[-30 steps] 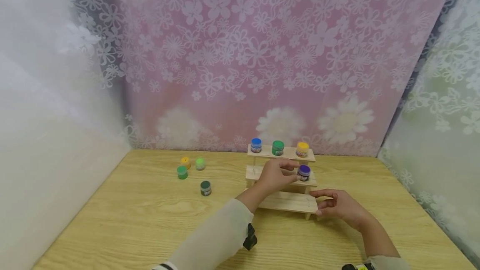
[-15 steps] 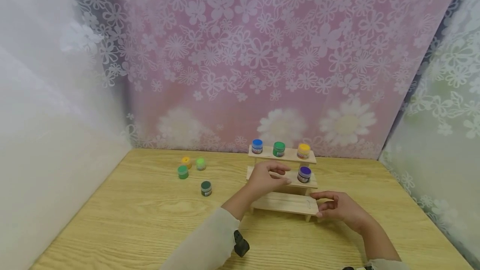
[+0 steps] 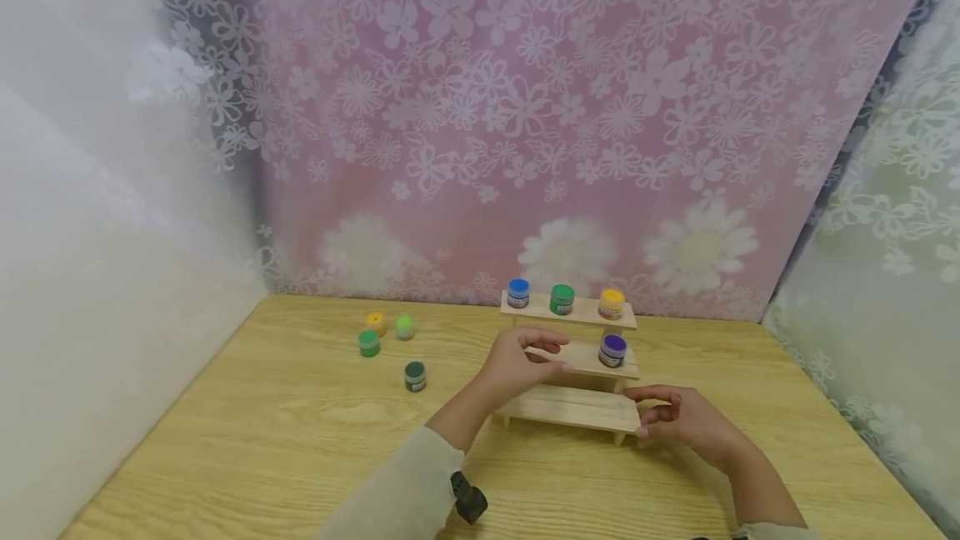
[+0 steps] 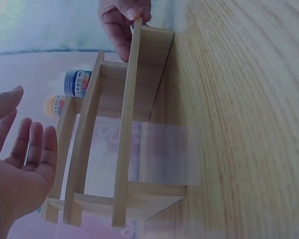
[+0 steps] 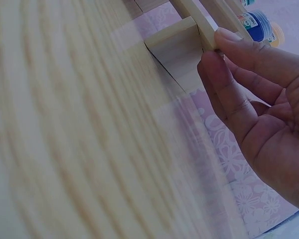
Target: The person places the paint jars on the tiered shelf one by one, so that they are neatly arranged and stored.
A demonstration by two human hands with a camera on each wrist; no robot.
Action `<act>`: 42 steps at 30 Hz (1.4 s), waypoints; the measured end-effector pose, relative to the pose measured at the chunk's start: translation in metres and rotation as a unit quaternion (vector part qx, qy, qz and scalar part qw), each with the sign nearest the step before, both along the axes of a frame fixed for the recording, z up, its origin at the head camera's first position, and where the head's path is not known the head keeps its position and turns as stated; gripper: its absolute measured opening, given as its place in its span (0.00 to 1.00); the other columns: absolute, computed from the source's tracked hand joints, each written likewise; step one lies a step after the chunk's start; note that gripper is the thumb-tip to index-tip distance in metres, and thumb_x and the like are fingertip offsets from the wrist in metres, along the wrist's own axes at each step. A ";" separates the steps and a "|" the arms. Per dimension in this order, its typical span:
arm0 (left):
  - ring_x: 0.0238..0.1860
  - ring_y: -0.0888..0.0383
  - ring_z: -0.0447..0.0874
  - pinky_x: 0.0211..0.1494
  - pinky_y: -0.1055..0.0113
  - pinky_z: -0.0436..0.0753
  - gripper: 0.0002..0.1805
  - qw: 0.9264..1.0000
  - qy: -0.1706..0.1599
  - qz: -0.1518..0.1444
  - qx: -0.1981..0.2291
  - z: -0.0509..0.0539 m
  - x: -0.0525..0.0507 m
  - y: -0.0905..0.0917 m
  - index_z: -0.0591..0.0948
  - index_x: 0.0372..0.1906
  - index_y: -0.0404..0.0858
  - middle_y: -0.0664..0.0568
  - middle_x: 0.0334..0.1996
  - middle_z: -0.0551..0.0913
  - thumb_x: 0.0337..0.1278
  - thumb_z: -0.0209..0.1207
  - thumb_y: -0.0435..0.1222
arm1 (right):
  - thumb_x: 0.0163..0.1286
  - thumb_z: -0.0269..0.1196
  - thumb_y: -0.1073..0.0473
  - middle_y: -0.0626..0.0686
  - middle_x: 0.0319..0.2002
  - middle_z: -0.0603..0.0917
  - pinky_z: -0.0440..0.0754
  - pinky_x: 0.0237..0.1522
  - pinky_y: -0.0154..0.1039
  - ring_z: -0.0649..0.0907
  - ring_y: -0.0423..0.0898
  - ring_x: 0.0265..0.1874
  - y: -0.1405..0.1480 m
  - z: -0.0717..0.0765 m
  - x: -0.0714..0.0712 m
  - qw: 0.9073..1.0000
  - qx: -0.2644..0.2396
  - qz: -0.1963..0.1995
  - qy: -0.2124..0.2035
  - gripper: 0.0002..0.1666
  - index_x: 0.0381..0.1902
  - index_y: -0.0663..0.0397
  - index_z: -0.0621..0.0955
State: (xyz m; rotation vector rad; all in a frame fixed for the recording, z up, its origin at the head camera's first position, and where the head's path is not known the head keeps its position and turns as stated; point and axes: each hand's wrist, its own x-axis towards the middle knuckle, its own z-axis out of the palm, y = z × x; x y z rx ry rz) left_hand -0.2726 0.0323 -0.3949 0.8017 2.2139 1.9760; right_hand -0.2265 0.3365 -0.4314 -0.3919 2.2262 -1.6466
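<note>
A three-tier wooden rack (image 3: 570,408) carries a blue jar (image 3: 517,293), a green jar (image 3: 562,300) and a yellow jar (image 3: 611,304) on its top shelf. The purple-lidded jar (image 3: 612,351) stands at the right end of the middle shelf. My left hand (image 3: 517,365) is over the left part of that shelf, empty, fingers relaxed and apart; the left wrist view shows its palm (image 4: 20,184) beside the rack. With thumb and fingers my right hand (image 3: 693,427) pinches the right end of the lowest shelf, as the right wrist view shows at the board's corner (image 5: 205,37).
Left of the rack on the wooden table (image 3: 247,440) stand an orange-yellow jar (image 3: 377,324), a light green jar (image 3: 405,328), a green jar (image 3: 368,343) and, nearer, a dark green jar (image 3: 415,377). A flowered curtain (image 3: 480,148) hangs behind.
My left hand has let go of the purple-lidded jar and moved left, leaving it on the middle shelf. The right hand keeps its hold on the lowest shelf.
</note>
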 end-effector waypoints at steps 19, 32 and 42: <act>0.52 0.49 0.80 0.49 0.66 0.83 0.17 0.999 0.019 -0.011 0.039 -0.001 0.015 -0.030 0.84 0.48 0.31 0.48 0.53 0.80 0.54 0.70 0.34 | 0.63 0.69 0.64 0.60 0.53 0.75 0.85 0.43 0.45 0.82 0.47 0.40 0.002 -0.001 -0.002 1.000 -0.007 0.006 -0.001 0.37 0.66 0.71 0.69; 0.54 0.48 0.79 0.51 0.65 0.83 0.18 0.999 0.015 0.009 0.033 -0.007 0.016 -0.063 0.84 0.49 0.30 0.45 0.58 0.77 0.53 0.71 0.34 | 0.64 0.68 0.64 0.58 0.51 0.76 0.85 0.44 0.46 0.82 0.47 0.40 0.002 -0.001 -0.001 1.000 -0.015 0.008 -0.007 0.36 0.67 0.72 0.68; 0.52 0.42 0.78 0.50 0.63 0.83 0.20 0.999 -0.009 0.029 0.025 -0.005 0.016 -0.086 0.84 0.50 0.31 0.47 0.57 0.78 0.53 0.71 0.36 | 0.65 0.68 0.64 0.58 0.50 0.78 0.85 0.44 0.46 0.83 0.47 0.39 0.003 -0.004 -0.001 1.000 -0.020 0.012 -0.006 0.36 0.67 0.72 0.68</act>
